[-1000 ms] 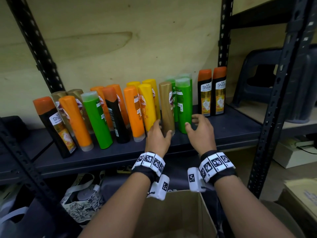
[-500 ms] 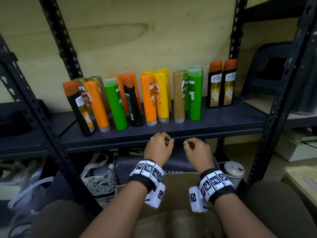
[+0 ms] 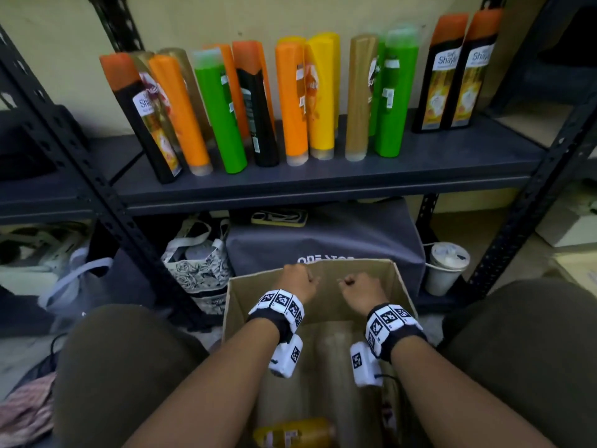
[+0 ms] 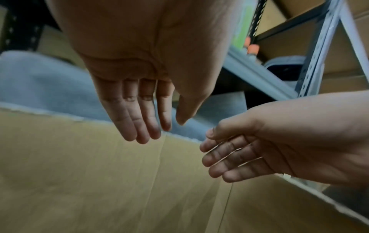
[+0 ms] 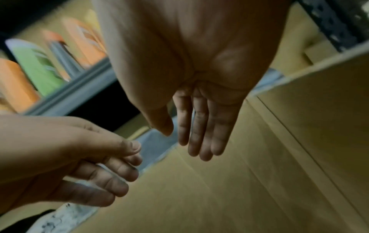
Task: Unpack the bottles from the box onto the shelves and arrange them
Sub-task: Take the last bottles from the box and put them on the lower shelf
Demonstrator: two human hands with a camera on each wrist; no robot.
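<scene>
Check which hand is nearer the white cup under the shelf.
Right. The right hand is over the right half of the box, on the same side as the cup. The left hand is over the box's left half, farther away.

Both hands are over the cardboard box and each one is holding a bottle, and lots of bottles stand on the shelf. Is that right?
Not quite. The left hand and right hand hold nothing; both wrist views show relaxed, bare fingers with no grip on anything. The rest is right: the head view shows both hands over the cardboard box, and many bottles stand on the shelf.
</scene>
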